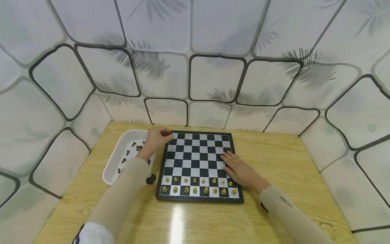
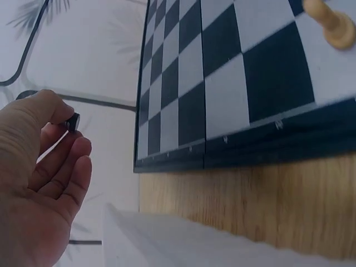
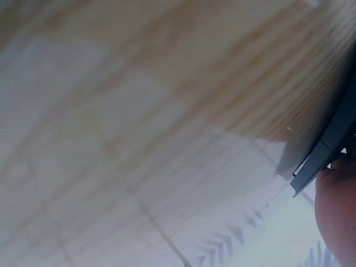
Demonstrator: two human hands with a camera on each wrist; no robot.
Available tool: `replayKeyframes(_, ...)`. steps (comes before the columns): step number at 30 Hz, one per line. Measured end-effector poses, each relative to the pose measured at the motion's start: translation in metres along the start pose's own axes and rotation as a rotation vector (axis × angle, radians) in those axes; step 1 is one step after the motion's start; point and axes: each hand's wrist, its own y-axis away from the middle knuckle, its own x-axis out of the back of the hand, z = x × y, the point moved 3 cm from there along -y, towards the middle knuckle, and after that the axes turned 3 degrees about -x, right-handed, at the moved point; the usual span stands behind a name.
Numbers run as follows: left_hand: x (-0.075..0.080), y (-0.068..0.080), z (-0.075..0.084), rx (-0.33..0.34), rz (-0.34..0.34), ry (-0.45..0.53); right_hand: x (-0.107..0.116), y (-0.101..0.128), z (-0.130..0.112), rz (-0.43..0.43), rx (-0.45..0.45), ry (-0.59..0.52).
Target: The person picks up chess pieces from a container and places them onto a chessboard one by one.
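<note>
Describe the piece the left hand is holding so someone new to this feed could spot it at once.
Start at the black-and-white chessboard on the wooden table and go to its far left corner, beside the white plastic tray. There the left hand pinches a small dark chess piece between thumb and fingertips. It alone is off any surface; the pale yellow pieces stand on the board's near rows.
</note>
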Motion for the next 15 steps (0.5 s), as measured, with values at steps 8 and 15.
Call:
replayKeyframes(8,-0.021,-0.014,0.012,-0.04,-0.05,0.011,-0.001,0.0,0.001,-0.001,-0.001,-0.007)
replayKeyframes(15,-0.035,-0.027,0.023,-0.058,-0.048,0.013,-0.001,-0.002,0.003,0.004,0.005,0.006)
